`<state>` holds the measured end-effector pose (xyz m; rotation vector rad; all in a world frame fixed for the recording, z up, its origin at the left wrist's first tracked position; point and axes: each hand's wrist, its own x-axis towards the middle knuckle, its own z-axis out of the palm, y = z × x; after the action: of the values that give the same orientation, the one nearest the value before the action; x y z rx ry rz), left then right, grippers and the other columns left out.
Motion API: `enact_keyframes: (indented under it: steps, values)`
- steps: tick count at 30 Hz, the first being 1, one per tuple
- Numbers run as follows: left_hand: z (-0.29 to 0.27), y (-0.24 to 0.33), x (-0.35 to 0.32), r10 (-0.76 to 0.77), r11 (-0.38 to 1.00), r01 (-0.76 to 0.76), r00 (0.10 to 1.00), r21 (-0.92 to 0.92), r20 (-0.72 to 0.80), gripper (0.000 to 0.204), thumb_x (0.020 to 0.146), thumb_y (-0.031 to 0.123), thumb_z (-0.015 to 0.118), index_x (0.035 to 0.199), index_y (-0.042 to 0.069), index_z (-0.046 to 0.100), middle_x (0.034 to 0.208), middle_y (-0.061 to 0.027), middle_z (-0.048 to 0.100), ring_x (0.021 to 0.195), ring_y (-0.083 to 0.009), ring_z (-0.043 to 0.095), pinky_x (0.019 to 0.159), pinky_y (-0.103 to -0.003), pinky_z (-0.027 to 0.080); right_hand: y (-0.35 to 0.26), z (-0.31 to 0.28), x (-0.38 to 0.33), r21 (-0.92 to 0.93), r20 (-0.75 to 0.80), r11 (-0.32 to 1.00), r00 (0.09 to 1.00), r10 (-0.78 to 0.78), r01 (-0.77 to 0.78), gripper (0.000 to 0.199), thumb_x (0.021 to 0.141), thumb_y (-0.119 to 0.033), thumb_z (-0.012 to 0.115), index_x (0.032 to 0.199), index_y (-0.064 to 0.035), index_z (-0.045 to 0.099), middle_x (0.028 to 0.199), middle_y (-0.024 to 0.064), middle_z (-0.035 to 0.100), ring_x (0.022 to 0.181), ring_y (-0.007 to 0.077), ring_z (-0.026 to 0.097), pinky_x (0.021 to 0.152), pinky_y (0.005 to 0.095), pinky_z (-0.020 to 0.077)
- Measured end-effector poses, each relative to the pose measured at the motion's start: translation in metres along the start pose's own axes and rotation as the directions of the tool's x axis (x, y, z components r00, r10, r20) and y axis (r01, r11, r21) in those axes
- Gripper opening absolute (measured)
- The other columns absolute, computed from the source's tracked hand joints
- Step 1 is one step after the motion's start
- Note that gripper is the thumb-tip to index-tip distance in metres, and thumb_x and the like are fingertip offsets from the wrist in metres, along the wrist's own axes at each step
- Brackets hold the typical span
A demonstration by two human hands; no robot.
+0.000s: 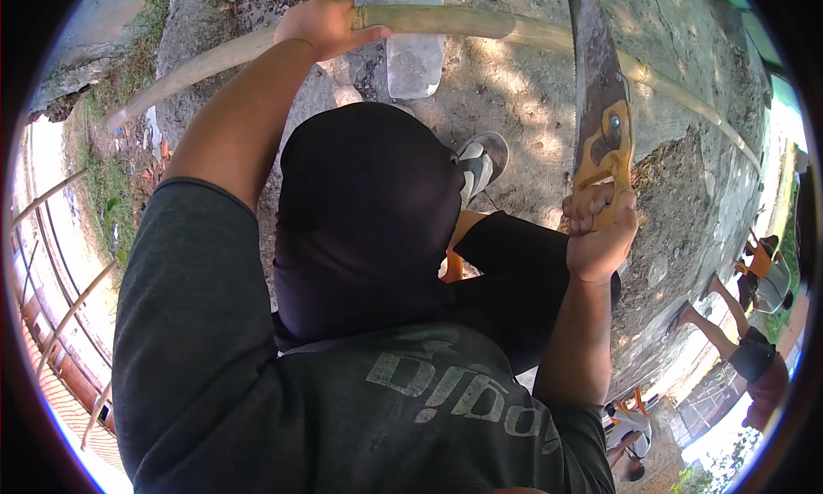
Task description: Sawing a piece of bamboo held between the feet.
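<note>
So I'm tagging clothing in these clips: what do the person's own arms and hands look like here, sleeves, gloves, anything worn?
Both arms are bare below short sleeves of a dark grey T-shirt with faded pale lettering. The left hand and the right hand are bare: no gloves, and no watch, ring or band shows. The fingers are uncovered too.

A grey block (414,61) sits under the bamboo pole (480,22), blocking passage beneath it. Bare ground (523,108) lies open between block and saw blade (591,57).
</note>
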<state>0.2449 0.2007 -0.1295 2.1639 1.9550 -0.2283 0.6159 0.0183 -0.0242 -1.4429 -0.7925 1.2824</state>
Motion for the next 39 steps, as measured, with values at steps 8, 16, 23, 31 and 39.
enact_keyframes:
  steps: [8, 16, 23, 31, 39]
  values:
    - [0.004, -0.003, -0.004, -0.011, 1.0, 0.011, 1.0, 0.006, -0.01, 0.082, 0.074, 0.087, 0.048, 0.099, 0.011, 0.068, 0.097, -0.0118, 0.07, 0.093, -0.0306, 0.069, 0.08, -0.046, 0.055, 0.014, 0.0, -0.021, -0.136, 0.025, 0.99, 0.999, 0.034, -0.03, 0.047, 0.101, -0.046, 0.036, 0.077, -0.0077, 0.045, 0.055, 0.0015, 0.037, 0.048, 0.0121, 0.033, 0.052, 0.0283, 0.0353]
    - [-0.001, -0.001, -0.004, 0.002, 1.0, -0.002, 1.0, 0.012, 0.008, 0.08, 0.076, 0.085, 0.05, 0.104, 0.012, 0.067, 0.097, -0.0108, 0.071, 0.093, -0.0304, 0.069, 0.08, -0.045, 0.055, 0.017, 0.0, -0.026, -0.165, 0.022, 0.986, 1.0, 0.017, -0.013, 0.05, 0.102, -0.05, 0.035, 0.079, -0.0069, 0.046, 0.056, 0.0008, 0.037, 0.049, 0.0116, 0.034, 0.053, 0.0279, 0.0366]
    - [-0.002, 0.005, -0.004, 0.002, 0.999, -0.002, 1.0, 0.042, 0.001, 0.08, 0.075, 0.085, 0.05, 0.106, 0.013, 0.067, 0.097, -0.0103, 0.071, 0.092, -0.0292, 0.069, 0.08, -0.044, 0.055, 0.014, -0.003, -0.01, -0.062, 0.04, 0.996, 0.997, 0.059, -0.057, 0.051, 0.104, -0.047, 0.032, 0.078, -0.0056, 0.046, 0.058, 0.002, 0.041, 0.051, 0.0114, 0.038, 0.049, 0.0265, 0.0329]
    - [-0.002, 0.003, -0.006, -0.005, 0.999, 0.005, 1.0, 0.032, -0.014, 0.082, 0.075, 0.086, 0.049, 0.107, 0.013, 0.066, 0.098, -0.01, 0.071, 0.093, -0.0293, 0.07, 0.08, -0.044, 0.056, 0.002, -0.001, -0.018, -0.196, 0.034, 0.98, 0.999, 0.031, -0.023, 0.046, 0.104, -0.044, 0.032, 0.077, -0.0088, 0.044, 0.055, 0.0001, 0.038, 0.048, 0.011, 0.033, 0.051, 0.027, 0.0343]
    - [0.006, 0.0, 0.002, 0.019, 0.996, -0.017, 1.0, 0.093, -0.02, 0.082, 0.077, 0.086, 0.046, 0.107, 0.012, 0.066, 0.104, -0.0121, 0.07, 0.099, -0.0309, 0.068, 0.082, -0.046, 0.055, 0.013, 0.051, 0.045, -0.197, 0.032, 0.976, 0.995, 0.098, -0.09, 0.044, 0.105, -0.04, 0.036, 0.075, -0.008, 0.044, 0.058, -0.0008, 0.038, 0.049, 0.0082, 0.033, 0.048, 0.025, 0.0281]
